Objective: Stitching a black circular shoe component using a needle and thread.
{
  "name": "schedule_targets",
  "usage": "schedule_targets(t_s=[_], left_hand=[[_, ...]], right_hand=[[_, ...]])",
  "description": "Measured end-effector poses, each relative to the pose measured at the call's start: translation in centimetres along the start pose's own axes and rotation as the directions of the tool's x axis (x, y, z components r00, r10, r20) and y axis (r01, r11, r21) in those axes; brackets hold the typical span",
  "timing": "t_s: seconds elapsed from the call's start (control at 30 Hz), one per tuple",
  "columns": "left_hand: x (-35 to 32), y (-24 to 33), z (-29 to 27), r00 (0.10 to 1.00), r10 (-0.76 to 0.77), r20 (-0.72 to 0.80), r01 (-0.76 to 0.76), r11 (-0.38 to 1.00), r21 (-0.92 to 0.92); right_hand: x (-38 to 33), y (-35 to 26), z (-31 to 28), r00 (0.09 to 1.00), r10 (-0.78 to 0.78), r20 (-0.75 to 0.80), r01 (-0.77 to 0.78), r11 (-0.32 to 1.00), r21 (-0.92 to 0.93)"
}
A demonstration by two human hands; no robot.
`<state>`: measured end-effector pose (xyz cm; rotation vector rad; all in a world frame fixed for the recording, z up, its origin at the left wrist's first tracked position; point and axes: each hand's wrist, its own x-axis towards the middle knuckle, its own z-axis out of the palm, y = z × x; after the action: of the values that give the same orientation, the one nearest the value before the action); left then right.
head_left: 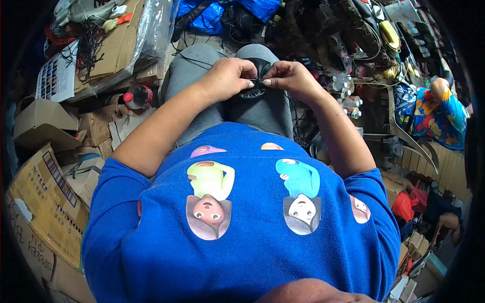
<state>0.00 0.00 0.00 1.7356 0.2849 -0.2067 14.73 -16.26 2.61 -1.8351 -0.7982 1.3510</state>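
Trousers (179, 76) of grey cloth cover the thighs of the seated wearer, whose blue shirt (252, 252) bears printed cartoon figures; a small black piece (252, 94), rounded at its near end and marked with a fan of pale ridges, is over the right thigh, close to the knee, between the two hands; whether it rests on the cloth or is held just above is hidden.

The left hand (230, 76) comes at it from the left, thumb and forefinger together and clamped on the black piece near its middle; the right hand (289, 80) faces it from the other side, thumb and forefinger likewise pinched on the piece; which part each pinch takes, edge or fine cord, is too small to tell; the two sets of fingertips stand near each other, slightly apart.

To the left, a bottle (137, 96) with a red cap lies near an open cardboard box (45, 122); dark cords (90, 59) lie tangled on flat cardboard (118, 48); beyond the knees is bright blue plastic (202, 17); to the right, clear bottles (352, 102) lie clustered; farther right, another person in a multicoloured garment (438, 118) is partly visible.
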Motion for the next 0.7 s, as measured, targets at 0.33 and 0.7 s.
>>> schedule_targets(t_s=[0.33,0.7], left_hand=[[-2.1,-0.1,-0.6,0.86,0.479,-0.173,-0.285,0.735,0.615],[-1.0,1.6,-0.4,0.968,0.248,-0.027,-0.194,0.818,0.541]], right_hand=[[-2.0,1.1,-1.9,0.992,-0.105,-0.068,0.112,0.987,0.111],[-5.5,2.9,-1.3,0.979,0.014,-0.203,0.022,0.985,0.171]])
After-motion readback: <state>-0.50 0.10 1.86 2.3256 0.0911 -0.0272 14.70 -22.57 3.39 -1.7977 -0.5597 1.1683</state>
